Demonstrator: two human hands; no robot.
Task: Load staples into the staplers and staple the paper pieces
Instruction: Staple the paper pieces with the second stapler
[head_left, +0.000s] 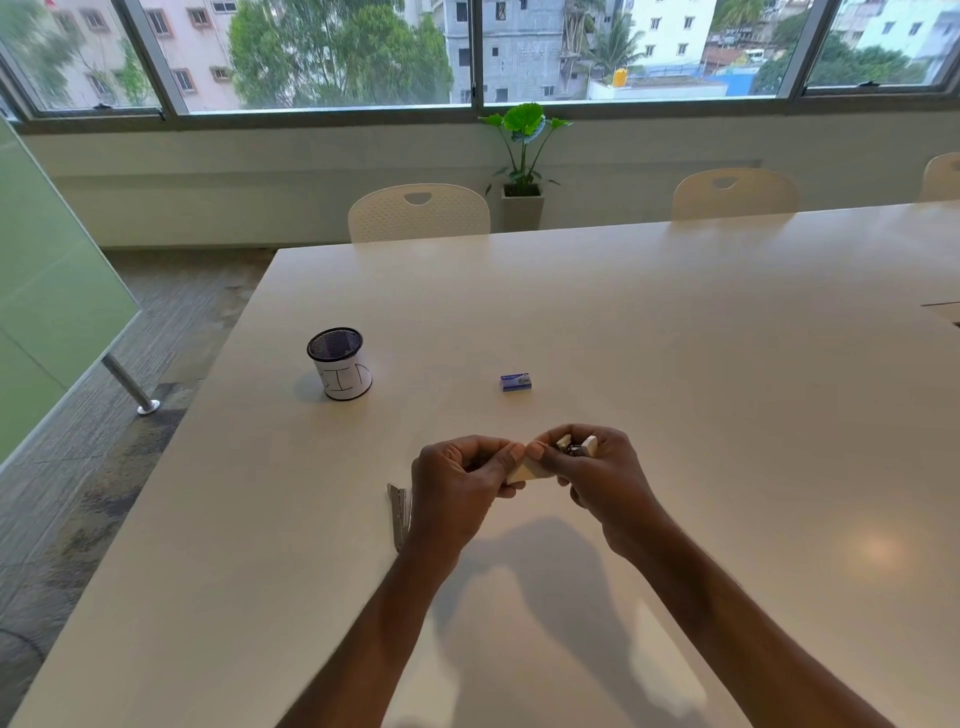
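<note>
Two hands curled on white stapler (530, 467): right hand (602, 473) grips, left hand (462, 483) pinches end; slip could drop it mid-loading.

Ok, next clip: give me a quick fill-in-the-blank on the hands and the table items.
1. The left hand and right hand together hold a small ____ stapler above the table.
2. The staple box lying beyond the hands is ____ in colour.
3. A second stapler lies on the table right beside the ____ hand.
Missing words: white; blue; left.
</note>
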